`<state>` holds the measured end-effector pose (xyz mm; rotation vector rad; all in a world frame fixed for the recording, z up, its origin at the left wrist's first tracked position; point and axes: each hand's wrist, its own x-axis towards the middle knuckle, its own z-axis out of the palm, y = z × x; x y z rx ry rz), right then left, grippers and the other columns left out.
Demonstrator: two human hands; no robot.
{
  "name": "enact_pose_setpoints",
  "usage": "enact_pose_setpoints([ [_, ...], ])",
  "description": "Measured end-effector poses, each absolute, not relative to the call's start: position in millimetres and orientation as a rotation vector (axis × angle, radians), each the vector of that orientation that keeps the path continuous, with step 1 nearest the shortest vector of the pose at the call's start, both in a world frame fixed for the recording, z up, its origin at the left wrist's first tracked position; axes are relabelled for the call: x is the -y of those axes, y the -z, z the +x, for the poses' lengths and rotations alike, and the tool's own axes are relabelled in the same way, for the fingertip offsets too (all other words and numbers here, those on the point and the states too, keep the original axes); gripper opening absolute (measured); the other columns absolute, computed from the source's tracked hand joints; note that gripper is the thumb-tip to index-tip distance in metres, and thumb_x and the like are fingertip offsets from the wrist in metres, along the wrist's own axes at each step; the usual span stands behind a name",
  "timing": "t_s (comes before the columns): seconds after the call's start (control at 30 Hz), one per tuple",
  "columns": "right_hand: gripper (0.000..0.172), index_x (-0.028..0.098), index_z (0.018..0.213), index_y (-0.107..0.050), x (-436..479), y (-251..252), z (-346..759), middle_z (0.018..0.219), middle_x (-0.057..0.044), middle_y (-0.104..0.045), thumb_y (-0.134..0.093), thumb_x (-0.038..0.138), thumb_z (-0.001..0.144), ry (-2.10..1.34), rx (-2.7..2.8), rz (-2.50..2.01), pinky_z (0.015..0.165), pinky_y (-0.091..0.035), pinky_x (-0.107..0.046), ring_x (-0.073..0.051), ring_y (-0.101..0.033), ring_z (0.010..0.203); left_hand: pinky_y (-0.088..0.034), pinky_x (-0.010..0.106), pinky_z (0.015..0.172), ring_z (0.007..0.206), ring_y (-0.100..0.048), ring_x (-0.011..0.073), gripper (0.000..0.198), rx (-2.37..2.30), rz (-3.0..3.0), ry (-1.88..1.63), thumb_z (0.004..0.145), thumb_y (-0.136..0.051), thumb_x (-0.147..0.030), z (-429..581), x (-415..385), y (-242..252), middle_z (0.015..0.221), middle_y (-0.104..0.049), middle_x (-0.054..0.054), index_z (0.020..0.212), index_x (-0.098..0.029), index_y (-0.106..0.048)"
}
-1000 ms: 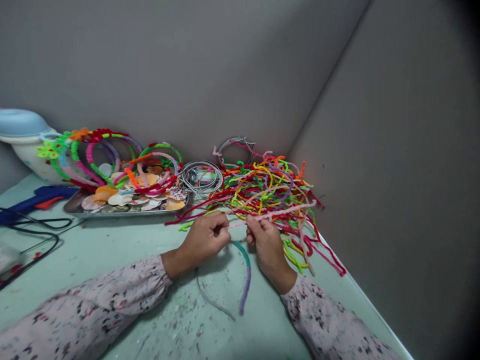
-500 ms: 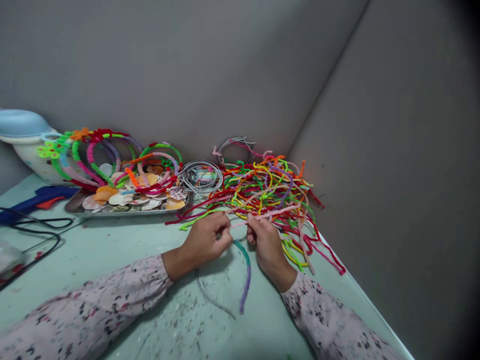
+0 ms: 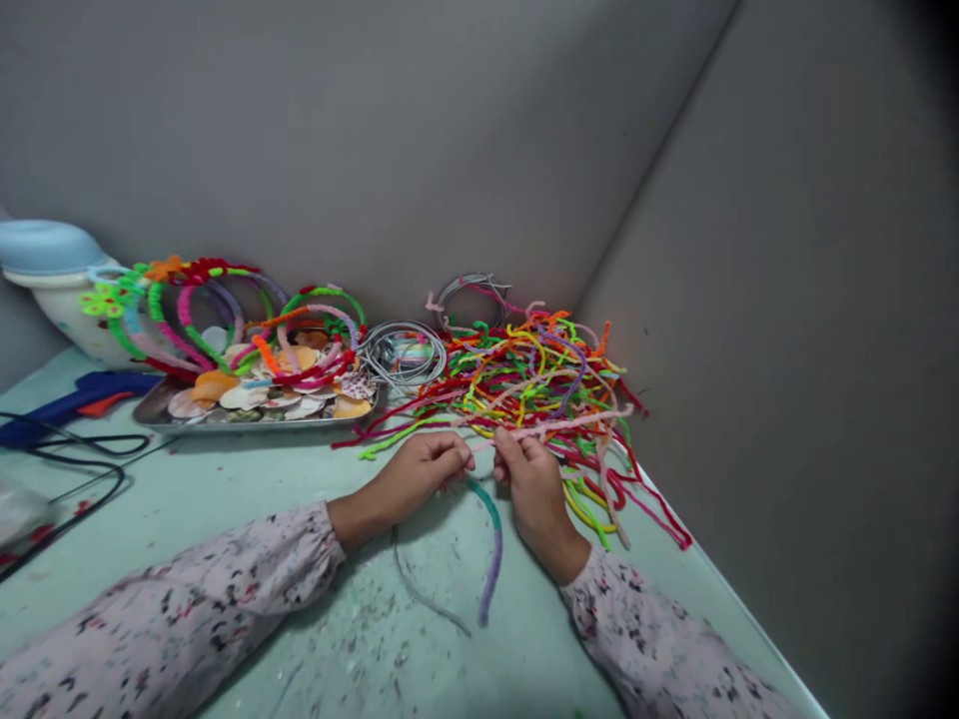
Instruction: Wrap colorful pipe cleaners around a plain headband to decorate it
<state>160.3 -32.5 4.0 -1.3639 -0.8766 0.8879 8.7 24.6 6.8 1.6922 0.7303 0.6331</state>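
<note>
Between my two hands runs a pink pipe cleaner [image 3: 580, 423], its loose end sticking out to the right past my right hand [image 3: 533, 489]. That hand pinches it between thumb and fingers. My left hand [image 3: 421, 477] is closed at the pink strand's other end. Below the left fingers hangs a curved grey wire, its right part wrapped in teal and purple pipe cleaner [image 3: 494, 549]. The bare grey wire end [image 3: 427, 596] curves down on the left. My left fingers hide where the pink strand meets the wire.
Behind my hands lies a heap of coloured pipe cleaners [image 3: 524, 369], beside coiled grey wire [image 3: 403, 355]. A metal tray [image 3: 259, 428] holds shells, with wrapped hoops [image 3: 184, 310] over it. At left are a blue glue gun [image 3: 64, 404], its black cable [image 3: 112, 474] and a lidded container [image 3: 56, 250].
My left hand has shifted slightly right, its fingers now turned over nearer the right hand. The pink pipe cleaner's loose end reaches farther right. The right hand stays nearly in place.
</note>
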Motion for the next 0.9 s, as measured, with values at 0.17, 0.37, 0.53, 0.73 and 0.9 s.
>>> enact_pose_setpoints([
  [0.17, 0.039, 0.018, 0.062, -0.051, 32.8, -2.8, 162.3, 0.049, 0.005, -0.048, -0.060, 0.053, 0.078, -0.864, 0.870, -1.379, 0.044, -0.032, -0.023, -0.009, -0.039, 0.044, -0.038, 0.022, 0.060, 0.064, -0.051, 0.0116, 0.021, -0.829, 2.011, -0.710, 0.085, -0.049, -0.026, 9.0, -23.6, -12.1, 0.068, -0.059, 0.000, 0.075, -0.014, -0.063],
  [0.37, 0.038, 0.018, 0.063, -0.051, 29.6, 3.8, 162.6, 0.051, 0.005, -0.048, -0.060, 0.051, 0.079, -0.932, 0.813, -1.297, 0.045, -0.031, -0.021, -0.008, -0.040, 0.045, -0.039, 0.025, 0.066, 0.072, -0.053, 0.0143, 0.024, -0.870, 2.542, -0.893, 0.091, -0.044, -0.023, 5.5, -19.3, -11.0, 0.076, -0.060, 0.005, 0.082, -0.014, -0.064],
  [0.53, 0.037, 0.018, 0.064, -0.052, 26.3, 7.8, 162.3, 0.055, 0.005, -0.048, -0.064, 0.050, 0.076, -1.000, 0.745, -1.202, 0.044, -0.030, -0.020, -0.007, -0.041, 0.045, -0.038, 0.025, 0.067, 0.070, -0.051, 0.0143, 0.024, -0.899, 2.680, -0.995, 0.091, -0.044, -0.023, 5.1, -15.9, -10.7, 0.075, -0.059, 0.005, 0.082, -0.015, -0.065],
  [0.73, 0.035, 0.018, 0.066, -0.054, 25.8, 11.0, 166.0, 0.053, 0.004, -0.049, -0.062, 0.049, 0.079, -0.985, 0.799, -1.203, 0.044, -0.031, -0.021, -0.008, -0.041, 0.045, -0.038, 0.023, 0.061, 0.067, -0.051, 0.0128, 0.024, -0.808, 2.160, -0.874, 0.089, -0.048, -0.030, 8.3, -15.4, -14.9, 0.072, -0.059, 0.002, 0.080, -0.015, -0.065],
  [0.9, 0.032, 0.018, 0.068, -0.055, 28.0, 11.1, 165.2, 0.056, 0.004, -0.052, -0.062, 0.047, 0.080, -0.968, 0.831, -1.133, 0.048, -0.034, -0.021, -0.008, -0.044, 0.048, -0.038, 0.022, 0.051, 0.052, -0.051, 0.0089, 0.037, -0.626, 1.508, -0.666, 0.093, -0.039, -0.038, 9.0, -21.7, -14.3, 0.070, -0.063, 0.003, 0.088, -0.013, -0.065],
])
